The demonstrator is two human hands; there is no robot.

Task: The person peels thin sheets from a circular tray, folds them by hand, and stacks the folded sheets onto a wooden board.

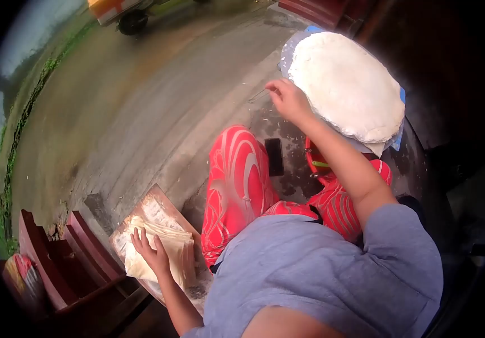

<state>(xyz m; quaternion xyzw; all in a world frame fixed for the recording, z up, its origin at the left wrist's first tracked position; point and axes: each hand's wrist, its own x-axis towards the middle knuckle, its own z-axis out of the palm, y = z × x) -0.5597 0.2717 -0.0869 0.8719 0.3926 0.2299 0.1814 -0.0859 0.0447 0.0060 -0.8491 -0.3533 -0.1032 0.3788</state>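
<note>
My left hand (151, 254) lies with spread fingers on a stack of thin, pale sheets (175, 253), which rests on a worn board (166, 207). My right hand (288, 97) is raised near the left edge of a large, round, white mass (346, 84), its fingers bent and close together. By those fingertips shows a thin, dark, wire-like thing (258, 96); whether the fingers hold it is too small to tell. The white mass sits on a grey and blue covering (291, 49).
A dark phone (274, 157) lies on the floor between my knees. Beside my right leg is a red container (313, 156) with a green item. Reddish-brown woodwork (45, 259) stands at the lower left. A vehicle (119, 12) is on the road at the top.
</note>
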